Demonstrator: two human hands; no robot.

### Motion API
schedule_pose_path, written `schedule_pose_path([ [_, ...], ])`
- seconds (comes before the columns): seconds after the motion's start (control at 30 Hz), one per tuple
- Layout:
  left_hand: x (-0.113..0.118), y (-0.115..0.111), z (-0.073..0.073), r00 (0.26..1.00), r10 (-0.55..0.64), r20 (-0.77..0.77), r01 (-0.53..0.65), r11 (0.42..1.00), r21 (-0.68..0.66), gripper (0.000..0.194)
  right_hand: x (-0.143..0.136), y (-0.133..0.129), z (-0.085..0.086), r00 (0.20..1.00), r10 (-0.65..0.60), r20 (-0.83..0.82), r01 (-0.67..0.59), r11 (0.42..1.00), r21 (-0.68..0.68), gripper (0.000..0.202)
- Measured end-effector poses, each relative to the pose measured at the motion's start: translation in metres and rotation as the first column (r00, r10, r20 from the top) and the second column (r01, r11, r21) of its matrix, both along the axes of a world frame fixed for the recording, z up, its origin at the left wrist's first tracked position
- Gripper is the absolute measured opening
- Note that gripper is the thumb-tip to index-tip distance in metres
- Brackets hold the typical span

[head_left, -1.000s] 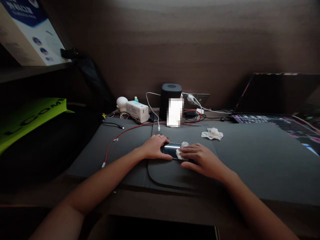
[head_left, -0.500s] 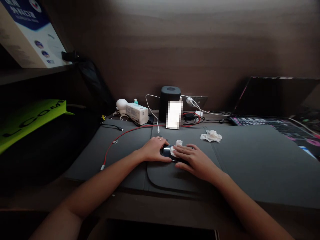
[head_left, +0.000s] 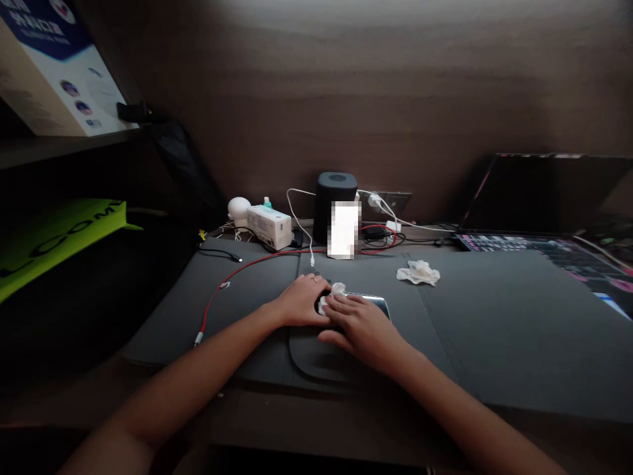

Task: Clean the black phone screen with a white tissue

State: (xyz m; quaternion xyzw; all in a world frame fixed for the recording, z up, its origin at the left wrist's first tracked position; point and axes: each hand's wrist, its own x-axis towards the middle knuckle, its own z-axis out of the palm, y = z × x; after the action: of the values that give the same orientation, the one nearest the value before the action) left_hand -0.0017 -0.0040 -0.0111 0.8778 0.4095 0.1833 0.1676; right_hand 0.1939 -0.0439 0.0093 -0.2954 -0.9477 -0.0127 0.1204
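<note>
A dark, shiny phone (head_left: pixel 378 304) lies flat on the grey desk mat (head_left: pixel 494 330), partly covered by my hands. My left hand (head_left: pixel 305 301) grips its left end, thumb at the near edge and fingers at the far edge. Under the fingers of my right hand (head_left: pixel 361 324) is a crumpled white tissue (head_left: pixel 337 289), pressed onto the phone's left part. The tissue's lower portion is hidden by those fingers. Farther right on the mat rests another crumpled tissue (head_left: pixel 418 272).
Behind my hands stand a black speaker (head_left: pixel 324 191) and a bright blurred-out panel. A red cable (head_left: pixel 247 264) curves across the mat's left side. A small white box (head_left: pixel 270 225) sits at the back left, and an open laptop (head_left: pixel 539 198) at the right.
My right hand has slid left along the phone with the tissue, uncovering the phone's right end. My left hand still holds the left end.
</note>
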Motion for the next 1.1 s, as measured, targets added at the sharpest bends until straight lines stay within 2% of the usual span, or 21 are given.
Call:
schedule_pose_path([
  [0.07, 0.000, 0.000, 0.001, 1.000, -0.002, 0.003, 0.002, 1.000, 0.001, 0.044, 0.000, 0.001, 0.000, 1.000, -0.008, -0.011, 0.007, 1.000, -0.025, 0.047],
  [0.2, 0.000, 0.000, 0.002, 1.000, 0.005, -0.020, -0.005, 1.000, -0.011, 0.043, 0.000, 0.004, 0.003, 0.998, -0.031, -0.052, 0.028, 0.998, -0.051, 0.051],
  [0.33, 0.000, 0.001, 0.002, 1.000, -0.005, -0.005, 0.005, 0.999, -0.033, 0.052, 0.003, 0.006, 0.007, 0.998, -0.035, -0.045, 0.031, 0.995, -0.094, 0.037],
  [0.43, 0.000, 0.000, 0.003, 1.000, 0.007, 0.003, -0.007, 0.999, -0.037, 0.054, 0.004, 0.007, 0.010, 0.997, -0.075, -0.025, 0.073, 0.995, -0.069, 0.044],
  [0.5, 0.000, -0.001, 0.003, 1.000, 0.015, 0.016, -0.014, 0.999, -0.031, 0.049, 0.005, 0.007, 0.011, 0.999, -0.039, -0.021, 0.037, 0.995, -0.088, 0.048],
  [0.6, -0.001, -0.001, 0.003, 1.000, 0.005, 0.022, -0.004, 1.000, -0.030, 0.050, 0.010, 0.008, 0.013, 0.999, 0.023, -0.030, -0.027, 0.991, -0.131, 0.036],
  [0.67, -0.001, 0.000, 0.002, 1.000, 0.001, 0.017, -0.001, 1.000, -0.029, 0.052, 0.012, 0.008, 0.013, 0.999, 0.011, -0.041, -0.016, 0.992, -0.124, 0.035],
  [0.8, 0.000, 0.001, 0.003, 0.999, 0.007, -0.047, -0.007, 1.000, -0.009, 0.036, 0.010, 0.009, 0.012, 0.995, 0.054, -0.079, -0.064, 0.989, -0.133, 0.045],
  [0.87, 0.001, 0.001, 0.003, 0.998, 0.012, -0.060, -0.013, 1.000, -0.012, 0.035, 0.008, 0.009, 0.013, 0.994, 0.085, -0.071, -0.096, 0.981, -0.168, 0.038],
  [0.97, 0.001, 0.001, 0.003, 1.000, -0.001, -0.019, 0.001, 1.000, -0.021, 0.043, 0.007, 0.011, 0.015, 0.997, 0.064, -0.048, -0.072, 0.980, -0.184, 0.032],
  [1.1, 0.001, 0.002, 0.001, 0.998, 0.014, -0.063, -0.014, 1.000, -0.006, 0.034, 0.007, 0.012, 0.016, 0.996, 0.067, -0.064, -0.077, 0.981, -0.178, 0.041],
])
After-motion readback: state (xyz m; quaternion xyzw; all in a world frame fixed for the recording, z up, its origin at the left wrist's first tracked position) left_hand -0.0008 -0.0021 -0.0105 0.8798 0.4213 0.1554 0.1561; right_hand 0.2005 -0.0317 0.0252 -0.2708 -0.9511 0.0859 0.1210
